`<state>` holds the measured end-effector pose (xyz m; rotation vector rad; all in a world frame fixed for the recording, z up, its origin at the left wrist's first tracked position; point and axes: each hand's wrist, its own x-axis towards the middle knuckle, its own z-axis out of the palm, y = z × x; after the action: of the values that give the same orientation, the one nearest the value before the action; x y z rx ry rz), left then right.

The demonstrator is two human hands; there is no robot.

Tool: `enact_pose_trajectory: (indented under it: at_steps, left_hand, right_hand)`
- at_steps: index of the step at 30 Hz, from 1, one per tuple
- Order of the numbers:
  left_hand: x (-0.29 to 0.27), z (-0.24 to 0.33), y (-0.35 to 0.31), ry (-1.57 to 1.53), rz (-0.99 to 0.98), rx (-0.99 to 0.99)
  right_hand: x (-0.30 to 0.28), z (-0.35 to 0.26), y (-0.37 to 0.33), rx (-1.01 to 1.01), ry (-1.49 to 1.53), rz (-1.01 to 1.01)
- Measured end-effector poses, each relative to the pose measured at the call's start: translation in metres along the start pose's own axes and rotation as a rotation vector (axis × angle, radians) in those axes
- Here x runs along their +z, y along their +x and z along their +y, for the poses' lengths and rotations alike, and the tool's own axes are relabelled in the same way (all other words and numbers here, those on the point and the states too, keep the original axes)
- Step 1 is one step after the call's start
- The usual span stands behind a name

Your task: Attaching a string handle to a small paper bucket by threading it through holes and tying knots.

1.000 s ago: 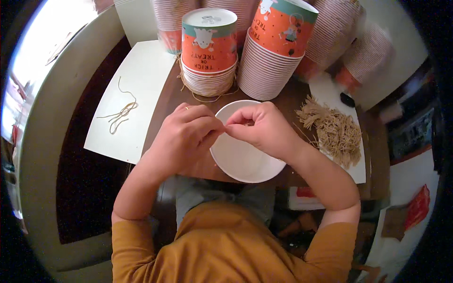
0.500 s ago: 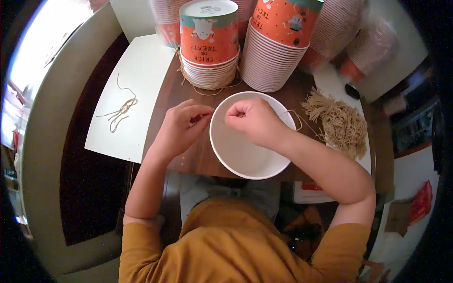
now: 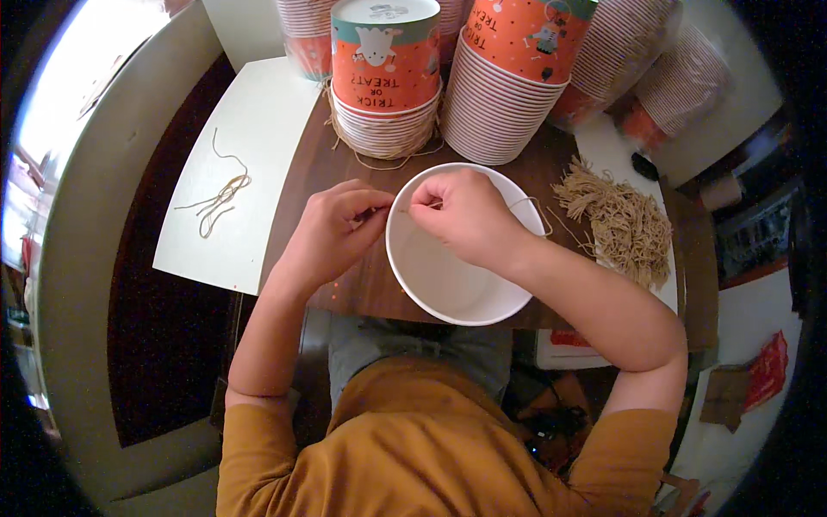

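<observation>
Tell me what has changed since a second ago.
The fingertips, close together then, have parted: the left hand is now by the left rim of the bucket, the right hand over its opening. A string loop now shows by the right rim. Whether anything was let go is too small to tell. The loose string at left, the string bundle and the upside-down bucket stacks stayed.

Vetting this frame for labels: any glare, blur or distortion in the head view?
Head view: fisheye bends the white board; corners black. Head view: glare blows out the upper left. Head view: wrapped cup stacks look soft; the bucket and twine pile read clearer.
</observation>
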<state>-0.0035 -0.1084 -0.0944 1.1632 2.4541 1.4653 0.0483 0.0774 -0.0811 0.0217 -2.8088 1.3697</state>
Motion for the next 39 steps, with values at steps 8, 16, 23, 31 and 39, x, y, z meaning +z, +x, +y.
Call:
enact_pose_trajectory:
  at_steps: [8, 16, 23, 31, 39]
  left_hand:
    - [-0.001, 0.003, 0.000, 0.000, -0.008, 0.013]
    - [-0.001, 0.006, 0.000, 0.009, -0.013, 0.010]
    - [0.001, 0.003, 0.000, 0.002, 0.010, 0.045]
    - [-0.014, -0.016, -0.009, -0.183, 0.046, -0.225]
    - [-0.016, 0.004, -0.009, -0.923, -0.174, -0.202]
  right_hand:
    - [0.000, -0.003, 0.001, -0.041, -0.033, 0.030]
    - [0.002, -0.006, 0.000, -0.029, 0.012, 0.035]
    - [0.003, -0.007, 0.001, -0.008, 0.002, -0.001]
    - [-0.031, -0.007, -0.005, 0.017, -0.093, -0.295]
    - [-0.065, -0.045, -0.006, -0.496, -0.213, -0.323]
